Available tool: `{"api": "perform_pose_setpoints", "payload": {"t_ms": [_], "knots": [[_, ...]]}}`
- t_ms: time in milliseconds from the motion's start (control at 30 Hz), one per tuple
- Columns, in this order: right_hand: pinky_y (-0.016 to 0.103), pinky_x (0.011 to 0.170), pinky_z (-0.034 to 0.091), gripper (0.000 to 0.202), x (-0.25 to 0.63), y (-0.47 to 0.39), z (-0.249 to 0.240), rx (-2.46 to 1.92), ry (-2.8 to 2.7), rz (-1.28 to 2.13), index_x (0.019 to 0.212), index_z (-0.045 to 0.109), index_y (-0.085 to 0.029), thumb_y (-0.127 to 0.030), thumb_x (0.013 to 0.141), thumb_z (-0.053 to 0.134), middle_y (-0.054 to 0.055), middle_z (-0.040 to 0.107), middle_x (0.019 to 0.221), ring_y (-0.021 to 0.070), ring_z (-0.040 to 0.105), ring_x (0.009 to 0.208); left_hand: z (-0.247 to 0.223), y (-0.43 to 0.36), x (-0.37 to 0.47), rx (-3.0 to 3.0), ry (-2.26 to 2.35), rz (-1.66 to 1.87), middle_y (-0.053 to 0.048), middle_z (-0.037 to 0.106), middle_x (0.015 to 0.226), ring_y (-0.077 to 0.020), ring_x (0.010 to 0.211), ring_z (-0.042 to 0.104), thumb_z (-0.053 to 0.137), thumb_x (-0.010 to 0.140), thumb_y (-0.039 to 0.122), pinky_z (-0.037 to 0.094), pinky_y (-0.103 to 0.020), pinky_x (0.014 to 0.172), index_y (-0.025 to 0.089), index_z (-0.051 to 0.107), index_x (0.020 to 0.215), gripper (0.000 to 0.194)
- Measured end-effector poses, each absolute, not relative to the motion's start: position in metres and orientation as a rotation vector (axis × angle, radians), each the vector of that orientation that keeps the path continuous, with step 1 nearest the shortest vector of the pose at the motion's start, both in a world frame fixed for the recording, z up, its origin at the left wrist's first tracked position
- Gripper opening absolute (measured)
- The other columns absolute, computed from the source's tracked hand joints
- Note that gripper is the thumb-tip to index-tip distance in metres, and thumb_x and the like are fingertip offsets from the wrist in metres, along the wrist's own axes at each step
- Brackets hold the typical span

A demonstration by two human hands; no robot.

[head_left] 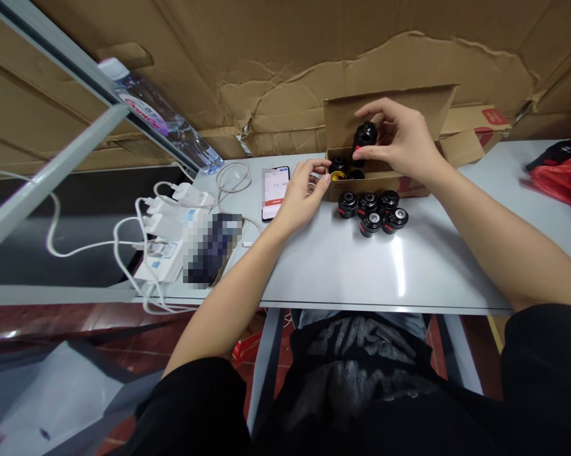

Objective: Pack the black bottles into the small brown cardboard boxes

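Observation:
My right hand [402, 136] pinches a black cylindrical part [365, 135] with a red mark, its thumb in front. The part is held upright over an open cardboard box [375, 185], whose lid stands up at the back. At the box's left end, my left hand [307, 193] has its fingers and thumb curled around the corner. More black round parts lie inside the box, one with a yellow ring [337, 175]. In front of it, several black round parts [369, 204] with red marks stand grouped on the grey table [333, 266]. I cannot tell their exact kind.
A phone [275, 193] lies left of my left hand. Farther left are a dark device [213, 250], a white power strip [171, 244] with cables and a water bottle [166, 120]. A red plastic bag [563, 180] lies right. Cardboard [285, 57] covers the back.

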State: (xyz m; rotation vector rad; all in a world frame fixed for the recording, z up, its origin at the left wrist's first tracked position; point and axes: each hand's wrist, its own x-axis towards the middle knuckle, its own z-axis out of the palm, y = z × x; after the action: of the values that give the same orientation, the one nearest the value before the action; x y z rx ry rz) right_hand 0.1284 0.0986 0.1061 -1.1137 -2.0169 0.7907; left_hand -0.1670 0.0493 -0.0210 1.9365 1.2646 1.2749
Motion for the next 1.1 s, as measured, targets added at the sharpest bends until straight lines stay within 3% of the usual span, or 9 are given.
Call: {"api": "perform_pose_setpoints", "payload": {"t_ms": [133,233,367,467,567,733,967,1100], "knots": [[0.077,0.117,0.066,0.08,0.129,0.098,0.109,-1.198,-1.979,0.776,0.144,0.09,-0.06,-0.103,0.077,0.099,-0.003,0.096,0.114,0.0519,0.077,0.142,-0.021,0.05,-0.168,1.96,1.248,1.277,-0.014,0.08,0.15,-0.0247,0.112,0.078,0.065,0.124,0.09,0.07,-0.04,0.098,0.035,0.079,0.159,0.067],[0.077,0.119,0.063,0.078,0.129,0.098,0.112,-1.209,-1.972,0.788,0.144,0.087,-0.061,-0.1,0.078,0.1,-0.003,0.096,0.12,0.0531,0.075,0.146,-0.02,0.049,-0.169,1.964,1.258,1.261,-0.014,0.081,0.151,-0.0249,0.112,0.078,0.066,0.125,0.087,0.07,-0.041,0.1,0.036,0.078,0.158,0.062],[0.08,0.125,0.061,0.083,0.133,0.099,0.116,-1.141,-2.041,0.778,0.153,0.083,-0.062,-0.084,0.076,0.107,0.0,0.095,0.132,0.0546,0.075,0.146,-0.02,0.049,-0.168,1.953,1.246,1.262,-0.013,0.081,0.151,-0.0249,0.112,0.078,0.067,0.126,0.085,0.07,-0.041,0.101,0.037,0.078,0.158,0.059],[0.08,0.129,0.062,0.086,0.136,0.101,0.118,-1.105,-2.147,0.689,0.162,0.085,-0.053,-0.076,0.081,0.104,0.006,0.094,0.141,0.0541,0.077,0.142,-0.02,0.049,-0.168,1.954,1.249,1.265,-0.014,0.081,0.152,-0.025,0.112,0.078,0.068,0.126,0.083,0.07,-0.041,0.099,0.037,0.078,0.159,0.058],[0.076,0.133,0.064,0.072,0.137,0.102,0.118,-1.111,-2.258,0.524,0.156,0.092,-0.044,-0.075,0.091,0.095,0.01,0.091,0.151,0.0533,0.08,0.14,-0.02,0.05,-0.168,1.958,1.27,1.255,-0.013,0.081,0.151,-0.0252,0.112,0.078,0.07,0.126,0.079,0.07,-0.041,0.1,0.037,0.079,0.158,0.054],[0.077,0.129,0.068,0.051,0.138,0.103,0.116,-1.171,-2.395,0.424,0.146,0.098,-0.045,-0.071,0.105,0.086,0.01,0.091,0.141,0.0538,0.083,0.136,-0.019,0.05,-0.167,1.97,1.247,1.271,-0.013,0.081,0.149,-0.0247,0.111,0.078,0.067,0.126,0.083,0.07,-0.041,0.1,0.036,0.079,0.158,0.059],[0.077,0.135,0.064,0.054,0.137,0.106,0.111,-1.168,-2.41,0.403,0.154,0.092,-0.043,-0.074,0.112,0.08,0.013,0.091,0.146,0.055,0.08,0.141,-0.019,0.049,-0.167,1.961,1.251,1.259,-0.014,0.08,0.151,-0.0252,0.112,0.078,0.066,0.125,0.085,0.069,-0.04,0.099,0.036,0.077,0.159,0.061],[0.076,0.129,0.066,0.052,0.138,0.111,0.103,-1.161,-2.443,0.409,0.152,0.089,-0.035,-0.066,0.112,0.083,0.017,0.089,0.149,0.0554,0.082,0.135,-0.018,0.049,-0.167,1.958,1.253,1.246,-0.013,0.08,0.152,-0.0251,0.113,0.078,0.064,0.125,0.089,0.069,-0.04,0.1,0.037,0.076,0.159,0.064]]}}
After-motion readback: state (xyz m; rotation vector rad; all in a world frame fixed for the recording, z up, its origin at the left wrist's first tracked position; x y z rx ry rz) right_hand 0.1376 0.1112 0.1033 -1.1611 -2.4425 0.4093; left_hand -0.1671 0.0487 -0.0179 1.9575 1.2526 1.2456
